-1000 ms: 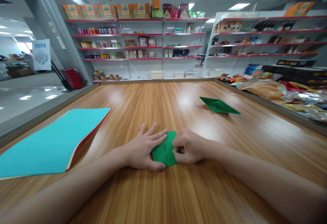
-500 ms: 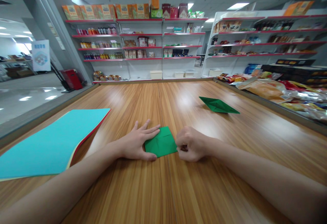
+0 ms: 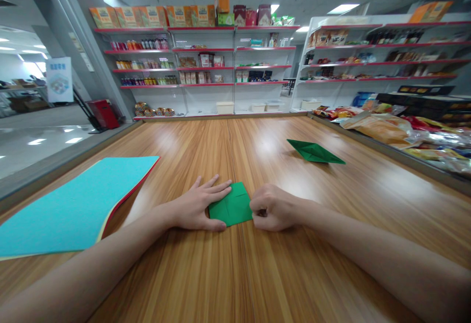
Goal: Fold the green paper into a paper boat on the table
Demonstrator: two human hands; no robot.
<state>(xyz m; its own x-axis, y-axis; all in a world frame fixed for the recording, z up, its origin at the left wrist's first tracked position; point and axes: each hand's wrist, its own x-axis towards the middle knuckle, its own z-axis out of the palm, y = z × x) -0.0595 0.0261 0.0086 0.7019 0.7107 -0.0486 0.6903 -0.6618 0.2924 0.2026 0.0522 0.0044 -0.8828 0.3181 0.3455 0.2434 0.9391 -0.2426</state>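
A small folded sheet of green paper (image 3: 236, 205) lies flat on the wooden tabletop in front of me. My left hand (image 3: 200, 204) rests on its left side with the fingers spread, palm down. At the paper's right edge, my right hand (image 3: 271, 207) is closed, its thumb and curled forefinger pinching that edge. The hand covers part of the right side. Creases run across the paper's upper face. Farther off to the right, a folded green paper boat shape (image 3: 315, 151) with pointed ends sits apart from both hands.
A stack of coloured paper sheets (image 3: 79, 202), light blue on top, lies at the left of the table (image 3: 206, 283). Snack packets (image 3: 390, 129) are piled beyond the right edge. Stocked shelves (image 3: 206, 85) stand behind the far edge.
My right hand has shifted slightly left and away from me along the paper's right edge. The left hand stays nearly in place, and the boat shape has not moved.
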